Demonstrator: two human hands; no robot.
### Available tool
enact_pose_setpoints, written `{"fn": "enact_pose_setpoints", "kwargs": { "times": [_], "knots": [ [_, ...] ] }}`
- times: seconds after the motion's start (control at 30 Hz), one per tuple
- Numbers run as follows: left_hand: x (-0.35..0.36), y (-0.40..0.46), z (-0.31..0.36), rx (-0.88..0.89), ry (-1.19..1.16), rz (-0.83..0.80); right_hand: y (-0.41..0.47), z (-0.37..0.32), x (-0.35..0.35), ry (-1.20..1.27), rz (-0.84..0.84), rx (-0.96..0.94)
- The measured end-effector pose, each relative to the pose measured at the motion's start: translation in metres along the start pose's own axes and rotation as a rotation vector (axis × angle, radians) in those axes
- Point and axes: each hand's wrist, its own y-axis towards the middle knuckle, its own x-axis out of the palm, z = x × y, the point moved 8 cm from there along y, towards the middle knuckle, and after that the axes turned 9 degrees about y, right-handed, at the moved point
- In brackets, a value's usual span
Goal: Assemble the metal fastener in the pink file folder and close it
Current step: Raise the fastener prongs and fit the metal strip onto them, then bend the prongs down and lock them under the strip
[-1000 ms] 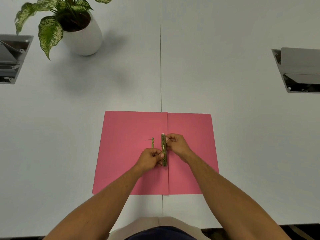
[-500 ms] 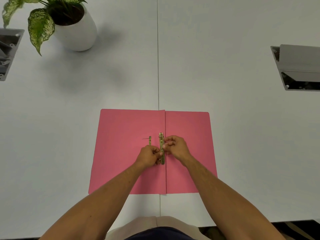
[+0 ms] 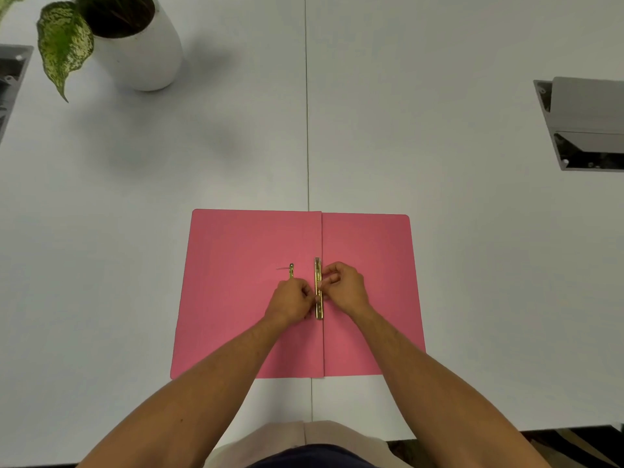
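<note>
The pink file folder (image 3: pixel 243 298) lies open and flat on the white table, its spine running toward me. A gold metal fastener bar (image 3: pixel 318 268) lies along the spine. My left hand (image 3: pixel 290 303) and my right hand (image 3: pixel 344 288) pinch the bar's middle from either side, fingertips nearly touching. A second thin gold fastener piece (image 3: pixel 291 271) sticks out from under my left hand on the left flap; its lower end is hidden.
A white pot with a speckled green plant (image 3: pixel 141 45) stands at the far left. Grey cable boxes are set into the table at the left edge (image 3: pixel 10 79) and at the right (image 3: pixel 584 126). A table seam (image 3: pixel 306 130) runs down the middle.
Both hands have closed in on the middle of the fastener bar. The view has tipped a little, so the plant sits higher in the frame.
</note>
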Motion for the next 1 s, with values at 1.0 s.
{"fn": "enact_pose_setpoints", "kwargs": {
  "times": [1.0],
  "knots": [
    [-0.006, -0.007, 0.01, 0.092, 0.108, 0.135, 0.026, -0.046, 0.018, -0.571, -0.137, -0.312]
  ]
}}
